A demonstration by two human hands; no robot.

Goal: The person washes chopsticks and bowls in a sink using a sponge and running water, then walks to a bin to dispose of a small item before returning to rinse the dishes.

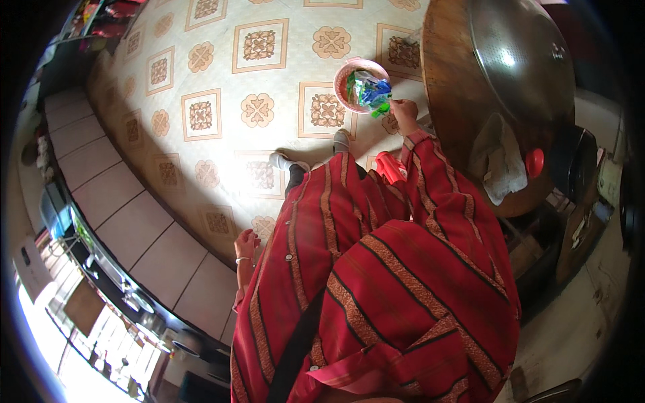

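My right hand grips the edge of a crumpled plastic wrapper, blue, green and clear. The wrapper lies over the opening of a small pink plastic basket that stands on the patterned floor. The bottom of the basket is partly hidden by the wrapper. My left hand, with a bracelet at the wrist, hangs low at my left side beside the red striped garment. Its fingers are loosely bent and hold nothing that I can see.
A round wooden table at the right bears a large perforated metal lid, a pale cloth and a red round object. A red plastic object is near my right forearm. A tiled counter front curves along the left.
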